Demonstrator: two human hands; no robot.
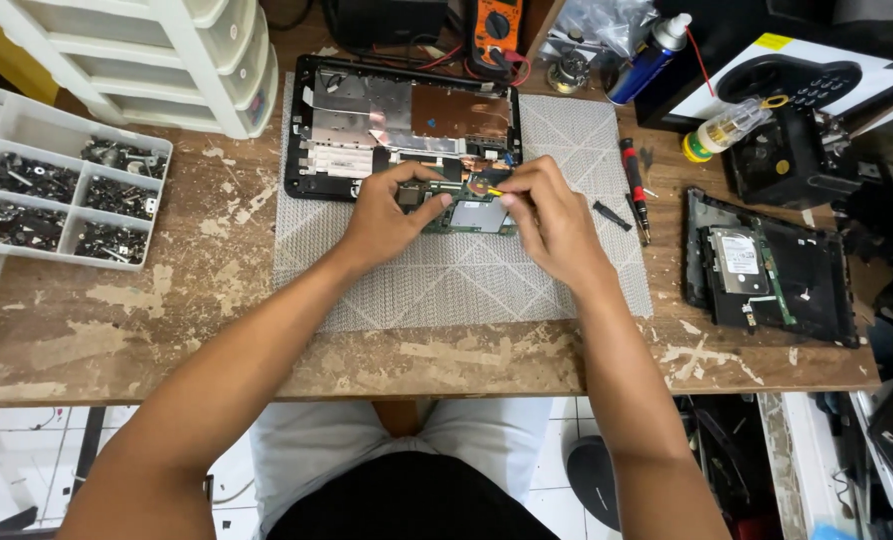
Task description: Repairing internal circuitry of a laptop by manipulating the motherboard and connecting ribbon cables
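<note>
My left hand (pixel 391 215) pinches the green circuit board (pixel 466 212) by its edge, on the grey mat (pixel 466 270) before the opened laptop shell (pixel 406 125). My right hand (pixel 551 220) – fingers closed on a small yellow-tipped tool (pixel 494 190). The board looks light, stiff and fragile – I would hold edges only.

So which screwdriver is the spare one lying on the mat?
Start at the grey mat on the wooden table. Go to its right edge, beside the right hand. The screwdriver lies there untouched: red and black, unlike the small black piece beside it.
</note>
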